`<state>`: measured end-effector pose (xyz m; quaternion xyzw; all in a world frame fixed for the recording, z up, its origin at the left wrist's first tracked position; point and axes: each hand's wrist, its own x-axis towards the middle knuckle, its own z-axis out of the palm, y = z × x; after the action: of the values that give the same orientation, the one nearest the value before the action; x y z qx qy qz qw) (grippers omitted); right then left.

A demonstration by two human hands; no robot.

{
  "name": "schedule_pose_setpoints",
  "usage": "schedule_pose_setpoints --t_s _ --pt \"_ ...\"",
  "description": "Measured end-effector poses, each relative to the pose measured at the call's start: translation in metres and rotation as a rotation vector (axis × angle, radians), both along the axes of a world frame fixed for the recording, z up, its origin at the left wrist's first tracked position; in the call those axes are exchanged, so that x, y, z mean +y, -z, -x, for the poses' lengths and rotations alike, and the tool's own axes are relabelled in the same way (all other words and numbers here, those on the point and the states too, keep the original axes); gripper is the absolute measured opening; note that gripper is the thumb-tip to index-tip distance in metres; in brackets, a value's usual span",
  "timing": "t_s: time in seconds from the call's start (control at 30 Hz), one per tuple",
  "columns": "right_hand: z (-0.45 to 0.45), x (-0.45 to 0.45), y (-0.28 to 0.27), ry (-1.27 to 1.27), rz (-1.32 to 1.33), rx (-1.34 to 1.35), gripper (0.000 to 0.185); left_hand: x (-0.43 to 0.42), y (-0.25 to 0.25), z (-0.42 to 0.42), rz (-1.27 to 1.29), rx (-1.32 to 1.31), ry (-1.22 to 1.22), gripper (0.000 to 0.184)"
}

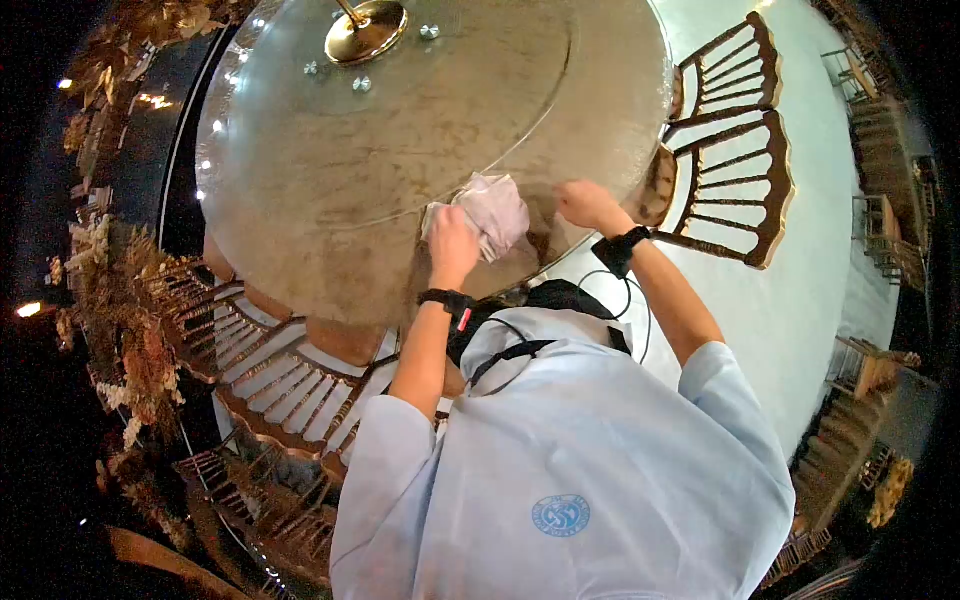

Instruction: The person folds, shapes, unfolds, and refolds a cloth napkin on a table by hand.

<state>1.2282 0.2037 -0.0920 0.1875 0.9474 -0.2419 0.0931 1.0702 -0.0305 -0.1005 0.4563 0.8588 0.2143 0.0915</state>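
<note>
A crumpled pale pink cloth [494, 212] lies near the front edge of a large round table [340, 160] with a glossy top. My left hand [453, 243] is closed at the cloth's left side, its fingers curled on the fabric. To the right of the cloth, apart from it, my right hand [588, 204] is over the table near its edge. Its fingers are bent, and whether they hold anything is too small to tell. Dark bands circle both wrists.
A round gold base [366, 32] stands at the table's far side, with small clear glass pieces [362, 84] beside it. Brown wooden chairs [735, 190] are at the right, and more chairs [290, 385] at the lower left. Dried flowers [140, 330] line the left.
</note>
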Motion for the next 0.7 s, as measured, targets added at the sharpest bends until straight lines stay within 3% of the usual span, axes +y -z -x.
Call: schedule_pose_setpoints --t_s 0.07,0.1,0.13,0.2,0.27,0.3,0.37,0.47,0.57,0.7 --pt "0.021 -0.025 -0.024 -0.05 0.018 -0.012 0.029 -0.026 0.008 0.011 -0.06 0.122 -0.091 0.05" --pt "0.031 -0.041 -0.036 -0.097 0.029 -0.032 0.029 -0.036 0.008 0.015 0.092 0.067 -0.026 0.057" --pt "0.036 -0.056 -0.037 -0.184 0.029 0.116 0.031 -0.042 0.004 0.015 0.241 0.01 0.036 0.064" --pt "0.041 -0.087 -0.029 -0.281 0.028 0.272 0.032 -0.04 -0.007 0.008 0.297 -0.009 -0.002 0.061" --pt "0.045 -0.112 -0.011 -0.357 -0.27 0.414 0.032 -0.037 -0.015 -0.002 0.351 -0.034 -0.04 0.059" --pt "0.047 -0.115 -0.007 -0.367 -0.273 0.421 0.032 -0.037 -0.015 -0.007 0.413 -0.037 -0.058 0.056" --pt "0.052 -0.116 0.002 -0.418 -0.269 0.352 0.017 -0.036 -0.017 -0.015 0.466 -0.037 -0.092 0.054" --pt "0.054 -0.093 0.005 -0.363 -0.186 0.269 0.014 -0.044 -0.014 -0.029 0.375 0.058 -0.121 0.022" --pt "0.034 -0.056 -0.002 -0.214 -0.152 0.29 0.019 -0.051 0.006 -0.036 0.341 0.042 -0.169 0.02" --pt "-0.02 -0.022 -0.022 -0.034 -0.126 0.298 0.022 -0.047 -0.008 -0.041 0.352 -0.029 -0.212 0.02"
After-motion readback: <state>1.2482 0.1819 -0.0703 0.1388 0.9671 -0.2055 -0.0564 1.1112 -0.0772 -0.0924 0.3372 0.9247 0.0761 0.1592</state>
